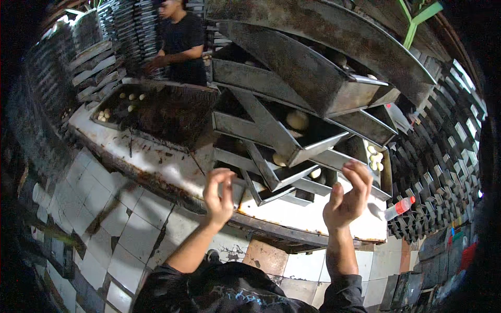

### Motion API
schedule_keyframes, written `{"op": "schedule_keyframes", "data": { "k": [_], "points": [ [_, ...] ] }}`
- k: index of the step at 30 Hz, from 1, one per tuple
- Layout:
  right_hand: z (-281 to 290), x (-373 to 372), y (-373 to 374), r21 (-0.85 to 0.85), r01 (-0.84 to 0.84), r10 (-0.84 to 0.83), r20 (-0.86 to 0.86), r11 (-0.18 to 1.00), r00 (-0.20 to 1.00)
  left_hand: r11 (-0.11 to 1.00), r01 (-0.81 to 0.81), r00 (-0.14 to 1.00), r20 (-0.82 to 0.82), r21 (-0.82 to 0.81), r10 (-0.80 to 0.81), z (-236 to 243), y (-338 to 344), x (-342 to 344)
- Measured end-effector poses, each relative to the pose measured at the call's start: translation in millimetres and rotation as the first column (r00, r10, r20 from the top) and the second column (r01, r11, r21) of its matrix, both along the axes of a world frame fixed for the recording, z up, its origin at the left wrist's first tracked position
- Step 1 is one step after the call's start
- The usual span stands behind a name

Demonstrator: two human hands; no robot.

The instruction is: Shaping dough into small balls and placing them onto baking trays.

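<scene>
My left hand (218, 197) is raised over the table's near edge, fingers bent and apart, with nothing in it. My right hand (348, 197) is held up further right, its fingers curved and its thumb apart, also empty. Between and beyond them rises a criss-cross stack of dark metal trays (313, 151). Pale round dough balls show inside several trays, the largest a dough ball (297, 120) in a middle tray. Both hands are nearest the lowest trays; I cannot tell whether either touches a rim.
A wide dark tray (172, 112) with small dough balls lies on the white table (120, 136) at left. Beyond it stands a person in dark clothes (187, 47). A clear bottle with a red cap (400, 208) lies at right. Stacked trays (438, 151) line the right side.
</scene>
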State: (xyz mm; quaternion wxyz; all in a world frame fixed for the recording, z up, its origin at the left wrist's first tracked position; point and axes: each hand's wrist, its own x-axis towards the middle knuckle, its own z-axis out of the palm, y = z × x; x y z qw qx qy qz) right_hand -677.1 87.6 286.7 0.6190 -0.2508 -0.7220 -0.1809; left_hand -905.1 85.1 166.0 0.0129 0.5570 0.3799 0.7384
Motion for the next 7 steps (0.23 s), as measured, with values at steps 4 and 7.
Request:
{"op": "schedule_keyframes", "data": {
  "k": [4, 7],
  "points": [
    [17, -64, 17, -0.087, 0.099, -0.09, 0.101, 0.991, 0.991, 0.968, -0.137, 0.933, -0.302, 0.21, 0.198, 69, 41, -29],
    [2, -81, 32, -0.113, 0.469, -0.441, 0.206, 0.876, 0.874, 0.929, -0.36, 0.636, -0.707, 0.083, 0.31, 95, 92, -50]
  ]
}}
